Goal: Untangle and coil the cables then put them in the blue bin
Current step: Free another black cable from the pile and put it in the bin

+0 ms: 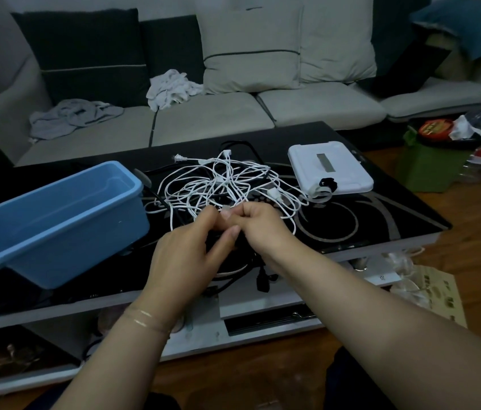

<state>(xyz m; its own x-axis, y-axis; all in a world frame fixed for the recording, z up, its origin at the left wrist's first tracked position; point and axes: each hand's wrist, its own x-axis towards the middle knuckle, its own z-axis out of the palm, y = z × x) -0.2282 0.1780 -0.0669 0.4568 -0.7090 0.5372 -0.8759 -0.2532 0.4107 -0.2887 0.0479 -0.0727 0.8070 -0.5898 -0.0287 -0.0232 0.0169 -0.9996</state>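
White cable end, small and pale, pinched between the fingertips (227, 229) of both hands at the near edge of the tangle.

Left hand (186, 253): fingers curled, thumb and forefinger closed on the white strand; a thin bracelet shows at the wrist.

Right hand (258, 224): fingers curled in tight, gripping the same strand just beside the left; what else it may enclose cannot be told.

White cables (221, 184): one loose knot of many crossing loops, lying on the table just beyond the hands, plugs showing at its far side. No loop coiled.

Black cables (251, 273): partly hidden under the hands and wrists, a dark plug showing at the table's near edge; more black cord lies behind the white heap. Hard to trace on the dark top.

Blue bin (64, 220): to the left of the tangle, near it, upright, nothing visible inside.

Black glass table (381, 214): bears all the above, plus a white flat device (331, 168) at the right.

Status, as judged: untangling barely begun. Separating, coiling and binning remain for every cable.
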